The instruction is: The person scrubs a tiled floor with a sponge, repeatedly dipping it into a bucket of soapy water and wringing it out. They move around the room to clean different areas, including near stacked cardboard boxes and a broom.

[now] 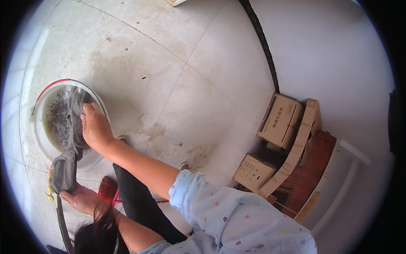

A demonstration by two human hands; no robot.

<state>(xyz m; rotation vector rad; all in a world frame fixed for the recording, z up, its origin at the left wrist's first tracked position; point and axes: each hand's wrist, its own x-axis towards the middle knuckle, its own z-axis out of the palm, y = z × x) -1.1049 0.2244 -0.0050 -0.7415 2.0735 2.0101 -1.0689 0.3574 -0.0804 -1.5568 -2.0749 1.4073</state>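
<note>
A white bucket (pixel 38 139) with a wire handle and a red grip holds murky, foamy water (pixel 57 117). A wet grey cloth (pixel 74 127) stretches from the water over the bucket's near rim. Over the bucket, my right hand (pixel 96 127) grips the cloth along its upper part. My left hand (pixel 84 198), below the bucket in the picture, holds the cloth's folded lower end. Part of the left fingers is hidden behind the cloth.
A dark hose (pixel 62 219) with a yellow fitting (pixel 49 196) lies beside the left hand. A red-bristled brush or broom (pixel 108 190) is near my leg. Cardboard boxes (pixel 280 120) stand at the right by a reddish-brown surface (pixel 312 171). Dirty marks spot the pale tiled floor (pixel 177 95).
</note>
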